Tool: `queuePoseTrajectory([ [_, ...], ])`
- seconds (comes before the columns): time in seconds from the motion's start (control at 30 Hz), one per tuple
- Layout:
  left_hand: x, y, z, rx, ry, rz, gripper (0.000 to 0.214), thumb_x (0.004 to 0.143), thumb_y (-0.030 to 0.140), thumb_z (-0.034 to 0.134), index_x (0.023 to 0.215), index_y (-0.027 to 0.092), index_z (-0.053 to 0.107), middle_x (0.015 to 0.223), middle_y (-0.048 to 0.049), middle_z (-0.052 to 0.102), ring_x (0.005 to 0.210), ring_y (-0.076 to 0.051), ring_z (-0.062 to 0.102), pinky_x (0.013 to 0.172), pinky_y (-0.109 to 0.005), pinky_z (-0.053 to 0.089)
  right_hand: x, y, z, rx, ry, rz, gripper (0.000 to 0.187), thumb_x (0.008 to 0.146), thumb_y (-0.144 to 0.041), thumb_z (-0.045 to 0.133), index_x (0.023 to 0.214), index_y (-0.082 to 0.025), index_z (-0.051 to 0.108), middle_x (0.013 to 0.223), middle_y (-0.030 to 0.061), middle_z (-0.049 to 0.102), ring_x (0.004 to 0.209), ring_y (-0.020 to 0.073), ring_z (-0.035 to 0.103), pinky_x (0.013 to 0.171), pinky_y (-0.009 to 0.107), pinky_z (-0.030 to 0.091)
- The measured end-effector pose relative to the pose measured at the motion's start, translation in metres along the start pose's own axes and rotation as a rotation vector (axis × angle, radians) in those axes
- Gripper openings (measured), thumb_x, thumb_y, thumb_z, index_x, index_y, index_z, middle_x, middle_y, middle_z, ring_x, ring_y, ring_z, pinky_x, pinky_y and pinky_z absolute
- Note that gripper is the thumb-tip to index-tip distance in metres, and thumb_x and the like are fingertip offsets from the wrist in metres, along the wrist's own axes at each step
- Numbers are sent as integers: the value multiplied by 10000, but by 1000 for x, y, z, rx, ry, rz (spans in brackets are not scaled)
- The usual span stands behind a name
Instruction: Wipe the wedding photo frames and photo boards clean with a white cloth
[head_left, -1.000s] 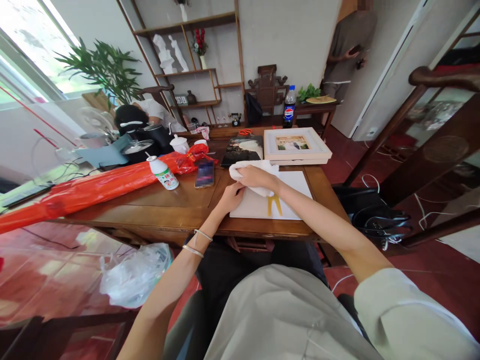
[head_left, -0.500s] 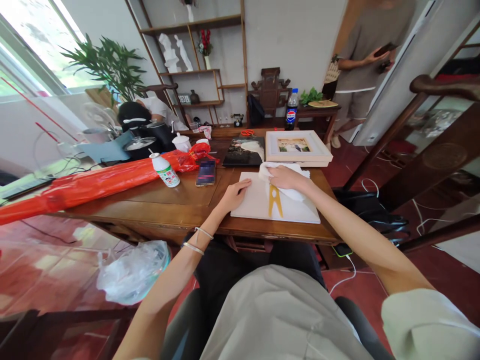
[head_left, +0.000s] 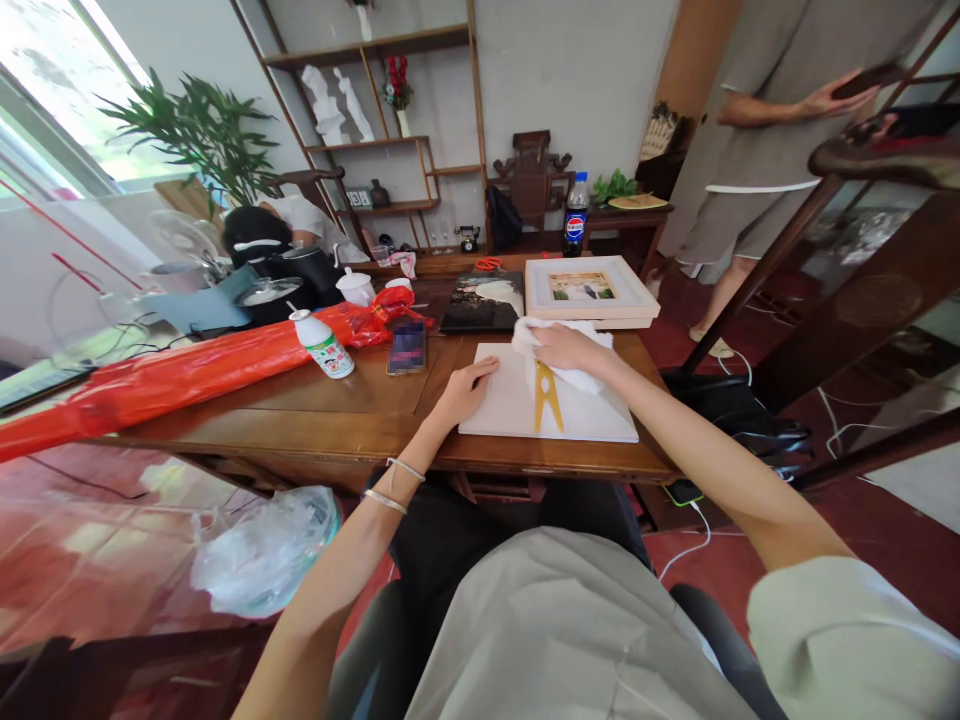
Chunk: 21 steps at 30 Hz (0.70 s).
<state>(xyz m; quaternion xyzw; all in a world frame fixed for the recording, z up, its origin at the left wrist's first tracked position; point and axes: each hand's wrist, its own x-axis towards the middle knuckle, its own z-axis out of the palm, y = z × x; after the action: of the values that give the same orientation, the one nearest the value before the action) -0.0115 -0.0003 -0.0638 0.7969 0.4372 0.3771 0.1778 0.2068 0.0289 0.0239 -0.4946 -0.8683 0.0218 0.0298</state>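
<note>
A white board (head_left: 510, 410) lies flat near the front edge of the wooden table (head_left: 337, 410). A yellow forked piece (head_left: 547, 397) lies on it. My left hand (head_left: 463, 386) rests on the board's left edge, fingers flat and apart. At the board's far side my right hand (head_left: 564, 346) presses a crumpled white cloth (head_left: 581, 377) onto the surface, fingers closed over it.
Behind the board lie a white picture frame (head_left: 591, 291) and a dark photo print (head_left: 482, 301). Left of them are a phone (head_left: 409, 348), a white bottle (head_left: 324, 345) and a long red plastic-wrapped roll (head_left: 172, 378). A person (head_left: 765, 120) stands at the right by the doorway.
My right hand has slid the cloth from the board's left far corner to its right far side. The person at the back has walked closer along the right.
</note>
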Motion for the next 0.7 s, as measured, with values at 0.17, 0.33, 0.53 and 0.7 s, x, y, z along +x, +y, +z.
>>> queuePoseTrajectory([
  [0.17, 0, 0, 1, 1, 11, -2, 381, 855, 182, 403, 1132, 111, 655, 1273, -76, 588, 1227, -193, 519, 1109, -346, 349, -45, 44, 4, -47, 19, 102, 405, 870, -228, 373, 1213, -77, 528, 1149, 226, 618, 1031, 347, 587, 796, 392, 450],
  [0.33, 0, 2, 0, 23, -3, -6, 393, 859, 194, 399, 1150, 92, 643, 1275, -91, 584, 1233, -197, 513, 1111, -346, 345, -104, 18, 8, -59, 24, -76, 402, 797, -129, 435, 1164, -118, 599, 1147, 174, 628, 1069, 305, 580, 902, 394, 429],
  [0.53, 0, 1, -1, 51, -10, -16, 380, 865, 198, 400, 1146, 136, 647, 1286, -52, 580, 1234, -193, 513, 1112, -352, 344, -163, -23, -11, 54, -62, -219, 448, 683, -51, 457, 1047, -191, 677, 1346, 85, 527, 1190, 276, 516, 972, 369, 407],
  [0.7, 0, 2, -1, 45, -23, -16, 385, 863, 198, 398, 1156, 145, 643, 1292, -47, 574, 1239, -190, 507, 1116, -354, 339, -114, 16, 1, -11, -35, -111, 443, 757, -93, 438, 1153, -159, 625, 1166, 133, 631, 1064, 283, 589, 882, 366, 446],
])
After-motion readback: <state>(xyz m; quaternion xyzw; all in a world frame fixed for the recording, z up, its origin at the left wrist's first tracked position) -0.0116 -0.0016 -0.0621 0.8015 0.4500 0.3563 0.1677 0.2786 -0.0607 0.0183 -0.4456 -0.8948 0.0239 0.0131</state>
